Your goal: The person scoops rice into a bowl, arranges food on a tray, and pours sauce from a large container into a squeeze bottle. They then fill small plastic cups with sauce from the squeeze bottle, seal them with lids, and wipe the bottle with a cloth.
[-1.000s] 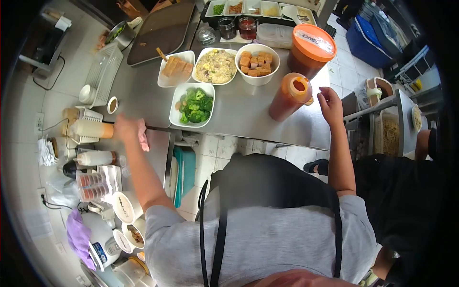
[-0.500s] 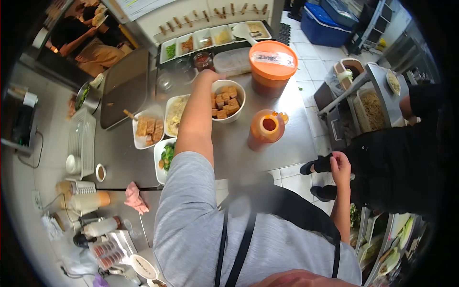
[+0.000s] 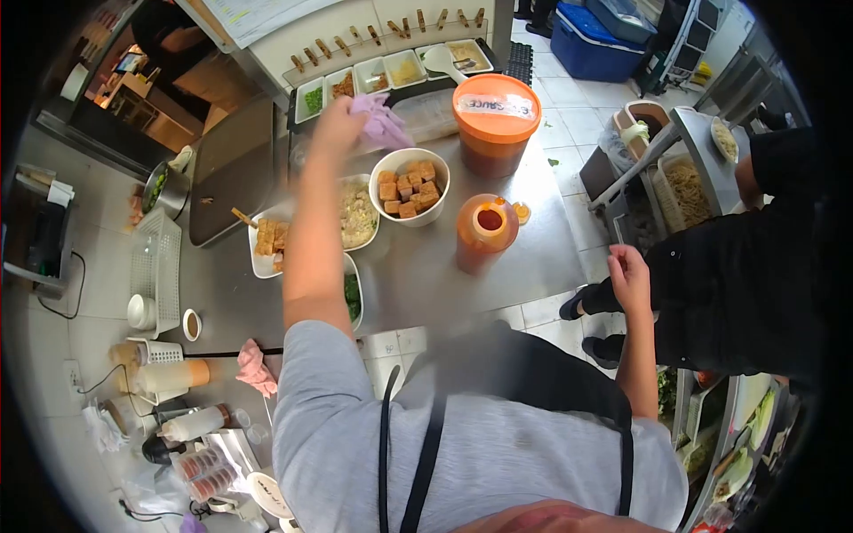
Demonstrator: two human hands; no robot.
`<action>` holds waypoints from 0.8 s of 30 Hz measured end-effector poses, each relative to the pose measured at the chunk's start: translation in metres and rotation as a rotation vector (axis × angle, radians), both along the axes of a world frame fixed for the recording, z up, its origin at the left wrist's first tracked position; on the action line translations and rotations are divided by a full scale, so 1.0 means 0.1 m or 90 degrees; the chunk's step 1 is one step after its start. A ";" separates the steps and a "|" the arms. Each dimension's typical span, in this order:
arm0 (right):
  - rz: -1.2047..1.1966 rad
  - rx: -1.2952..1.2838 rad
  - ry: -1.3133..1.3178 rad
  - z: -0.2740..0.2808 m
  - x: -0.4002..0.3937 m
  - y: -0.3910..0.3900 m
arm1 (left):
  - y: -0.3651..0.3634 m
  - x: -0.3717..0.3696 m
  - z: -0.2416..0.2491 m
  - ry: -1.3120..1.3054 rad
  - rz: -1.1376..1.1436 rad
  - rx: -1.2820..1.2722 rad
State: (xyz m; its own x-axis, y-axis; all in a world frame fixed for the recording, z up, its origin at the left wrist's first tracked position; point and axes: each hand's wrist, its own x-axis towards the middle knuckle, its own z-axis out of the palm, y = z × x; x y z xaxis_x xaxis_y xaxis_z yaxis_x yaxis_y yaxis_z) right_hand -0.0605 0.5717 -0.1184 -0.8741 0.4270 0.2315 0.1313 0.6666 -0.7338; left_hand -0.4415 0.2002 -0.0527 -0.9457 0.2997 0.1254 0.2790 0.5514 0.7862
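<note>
My left hand (image 3: 336, 129), blurred, is closed on a crumpled purple cloth (image 3: 382, 123) over the back of the steel table (image 3: 391, 293). In front of it stands a white bowl (image 3: 380, 210) of browned tofu cubes (image 3: 407, 188). Beside that are a white tray of pale chopped food (image 3: 357, 218), a tray of tofu pieces with a wooden handle (image 3: 269, 238), and a tray of greens (image 3: 353, 298) partly behind my arm. My right hand (image 3: 629, 277) hangs off the table's right side, fingers curled in, with nothing visible in them.
An orange-lidded sauce tub (image 3: 493, 133) and an open squeeze bottle of red sauce (image 3: 487, 235) stand right of the bowl. Several topping trays (image 3: 404, 69) line the back. A dark tray (image 3: 233, 169) lies left. Another person in black (image 3: 729, 293) stands close on the right.
My left hand has come away from beside the tofu bowl, moved left, and now has the purple cloth in it. My right hand stays at my side.
</note>
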 end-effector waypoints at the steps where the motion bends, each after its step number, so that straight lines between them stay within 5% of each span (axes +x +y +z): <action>1: 0.004 0.001 0.015 0.06 -0.08 -0.04 | 0.01 0.32 0.37 -0.093 0.006 0.071; 5: 0.053 -0.049 0.022 0.25 -0.23 -0.19 | -0.31 0.91 0.89 0.038 -0.044 0.029; 10: 0.289 -0.144 -0.168 0.40 -0.16 -0.53 | -0.44 1.93 1.14 -0.109 -0.149 0.195; 12: 0.407 -0.203 -0.240 0.32 -0.14 -0.80 | -0.51 2.12 0.88 -0.084 -0.142 0.051; 16: 0.512 -0.275 -0.055 0.13 -0.11 -1.52 | -0.28 2.52 0.33 -0.350 -0.278 0.293; 19: 0.585 -0.228 -0.027 0.03 -0.21 -1.71 | -0.03 2.69 0.15 -0.445 -0.231 0.386; 23: 0.555 -0.255 -0.231 0.21 -0.19 -1.44 | 0.07 2.72 0.00 -0.473 -0.171 0.415; 24: 0.545 -0.314 -0.175 0.22 -0.16 -1.34 | 0.03 2.68 -0.08 -0.472 -0.178 0.370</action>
